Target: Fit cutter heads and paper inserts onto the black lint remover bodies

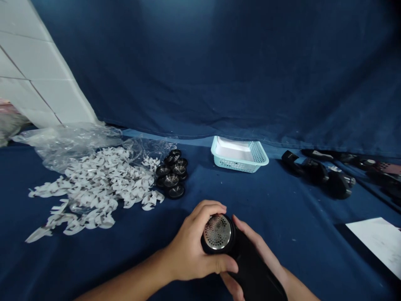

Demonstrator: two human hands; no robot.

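A black fabric shaver (250, 267) with a round, perforated metal head (218, 232) is held low in the middle of the head view. My left hand (196, 246) curls around the rim of that head, thumb across the near side and fingers over the far side. The shaver's body rests in my right hand (260, 246), which wraps it from the right and beneath; part of that hand is hidden behind the body. The mesh faces up toward me.
Left lies a heap of small white plastic parts (103, 184) by a crumpled clear bag (72, 142). Several black round mesh caps (171, 180) are piled beside it. Beyond stands a light-blue basket (236, 164). Black shaver-like items (316, 171) and white paper (379, 242) lie right.
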